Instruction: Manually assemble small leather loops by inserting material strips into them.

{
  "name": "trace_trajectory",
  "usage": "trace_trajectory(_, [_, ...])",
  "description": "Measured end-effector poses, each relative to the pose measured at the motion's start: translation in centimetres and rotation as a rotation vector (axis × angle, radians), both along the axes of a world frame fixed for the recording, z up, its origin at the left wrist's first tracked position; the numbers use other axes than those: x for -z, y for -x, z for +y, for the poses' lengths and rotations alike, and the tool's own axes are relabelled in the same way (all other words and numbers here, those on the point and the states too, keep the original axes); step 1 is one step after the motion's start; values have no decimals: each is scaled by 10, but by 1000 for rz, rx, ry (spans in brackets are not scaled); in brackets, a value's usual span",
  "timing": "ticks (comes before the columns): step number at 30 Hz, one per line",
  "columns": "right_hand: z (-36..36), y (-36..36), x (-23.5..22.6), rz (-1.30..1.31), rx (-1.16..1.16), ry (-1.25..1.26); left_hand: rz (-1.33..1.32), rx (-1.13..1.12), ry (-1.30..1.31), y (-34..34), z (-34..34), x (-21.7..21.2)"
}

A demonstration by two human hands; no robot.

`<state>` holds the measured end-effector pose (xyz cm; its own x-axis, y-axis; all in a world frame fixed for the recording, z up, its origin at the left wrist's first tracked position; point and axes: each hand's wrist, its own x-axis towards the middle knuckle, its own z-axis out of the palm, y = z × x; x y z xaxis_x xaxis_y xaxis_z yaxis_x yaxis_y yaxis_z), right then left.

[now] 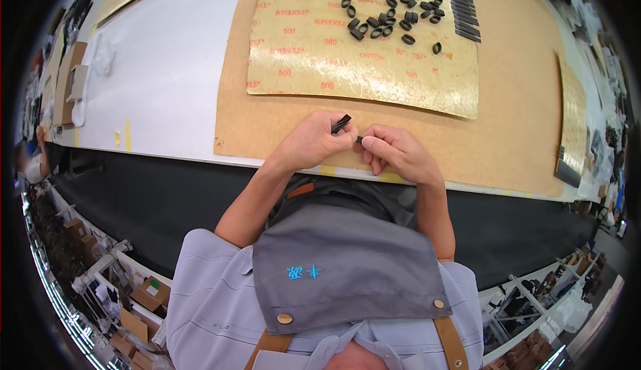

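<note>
My left hand is closed in a pinch on a short, narrow black strip, whose end sticks up past the fingers. Close beside it, my right hand pinches a small dark piece between thumb and forefinger. Whether this piece belongs to the same strip is hidden by the fingers. Both hands are just above the near edge of a brown board. Beyond them, many small black loops lie scattered on a yellowish, shiny printed sheet.
A row of flat black strips lines the sheet's right edge. Another yellowish sheet piece with dark strips lies at the far right. On the white table, cardboard pieces stand at left. Another person's arm shows there.
</note>
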<state>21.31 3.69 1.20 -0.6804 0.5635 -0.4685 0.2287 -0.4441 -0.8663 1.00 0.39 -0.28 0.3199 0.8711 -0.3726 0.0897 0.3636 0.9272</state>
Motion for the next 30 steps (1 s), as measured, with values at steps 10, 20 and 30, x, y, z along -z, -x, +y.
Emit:
trace_trajectory(10, [-10,9,-5,-44,14,-134,-27,26,36,6,-2,-7])
trace_trajectory(20, [16,25,-8,-111,394,-512,-681,-182,211,6,-3,5])
trace_trajectory(30, [-8,45,-11,-63,248,-308,-786,-293,23,-17,-10,-1])
